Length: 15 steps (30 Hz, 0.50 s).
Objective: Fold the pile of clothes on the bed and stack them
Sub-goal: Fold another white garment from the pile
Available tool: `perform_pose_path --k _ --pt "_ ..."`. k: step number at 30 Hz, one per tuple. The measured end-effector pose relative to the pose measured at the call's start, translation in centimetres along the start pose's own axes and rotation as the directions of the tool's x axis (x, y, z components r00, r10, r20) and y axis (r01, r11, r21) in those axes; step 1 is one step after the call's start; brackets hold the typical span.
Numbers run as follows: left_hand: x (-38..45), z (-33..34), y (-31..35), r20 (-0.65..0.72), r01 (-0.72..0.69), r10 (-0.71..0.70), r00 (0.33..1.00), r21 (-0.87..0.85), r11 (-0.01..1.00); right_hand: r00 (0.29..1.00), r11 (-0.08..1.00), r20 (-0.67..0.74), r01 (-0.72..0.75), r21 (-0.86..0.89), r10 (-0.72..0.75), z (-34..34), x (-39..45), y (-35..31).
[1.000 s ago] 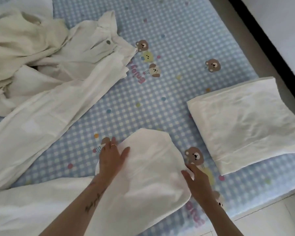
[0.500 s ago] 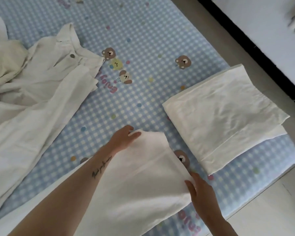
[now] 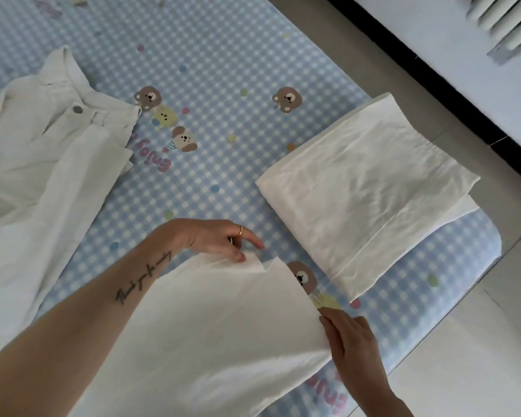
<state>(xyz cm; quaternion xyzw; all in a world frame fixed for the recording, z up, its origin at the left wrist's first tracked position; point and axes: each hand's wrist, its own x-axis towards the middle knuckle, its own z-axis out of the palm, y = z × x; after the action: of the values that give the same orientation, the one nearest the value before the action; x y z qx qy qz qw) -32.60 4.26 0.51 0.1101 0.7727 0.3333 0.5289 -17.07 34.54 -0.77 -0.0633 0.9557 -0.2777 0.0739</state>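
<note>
**Both hands on the white garment's end**

The white garment lies on the bed, long axis running from lower left to its end at upper right. The left hand pinches its far corner; the right hand grips its near edge, fingers tucked under. A folded stack sits just beyond, apart; trousers lie left.

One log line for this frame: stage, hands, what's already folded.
stage: mid-fold | left hand: pinches white garment top edge | right hand: holds its right edge | folded piece: on bed | trousers: unfolded
</note>
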Motion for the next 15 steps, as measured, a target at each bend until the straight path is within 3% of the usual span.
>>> perform_pose_path --k 3,6,9,12,13,15 --pt "0.4 -0.1 1.4 0.133 0.096 -0.130 0.983 0.234 0.968 1.000 1.000 0.028 -0.010 0.010 0.010 -0.2 0.1 0.0" --pt "0.1 -0.6 1.5 0.112 0.194 -0.281 0.953 0.485 0.853 0.998 0.999 0.056 -0.033 0.038 0.031 -0.4 0.1 0.3" --pt "-1.1 -1.5 0.9 0.147 0.220 -0.339 0.929 0.517 0.827 0.995 0.995 0.091 -0.042 0.087 0.034 -0.7 0.1 0.5" --pt "-2.1 -1.7 0.9 0.189 0.178 -0.296 0.936 0.471 0.864 0.994 0.992 0.110 -0.033 0.119 0.020 -1.1 0.0 0.5" --pt "-2.5 -1.9 1.1 0.154 0.143 -0.244 0.958 0.478 0.866 0.994 0.991 0.108 -0.027 0.134 0.013 -1.2 -0.1 0.4" --pt "-2.5 -3.1 1.4 -0.057 0.067 -0.044 0.997 0.512 0.856 0.997 0.987 0.072 -0.019 0.160 0.007 -1.3 -0.1 0.3"
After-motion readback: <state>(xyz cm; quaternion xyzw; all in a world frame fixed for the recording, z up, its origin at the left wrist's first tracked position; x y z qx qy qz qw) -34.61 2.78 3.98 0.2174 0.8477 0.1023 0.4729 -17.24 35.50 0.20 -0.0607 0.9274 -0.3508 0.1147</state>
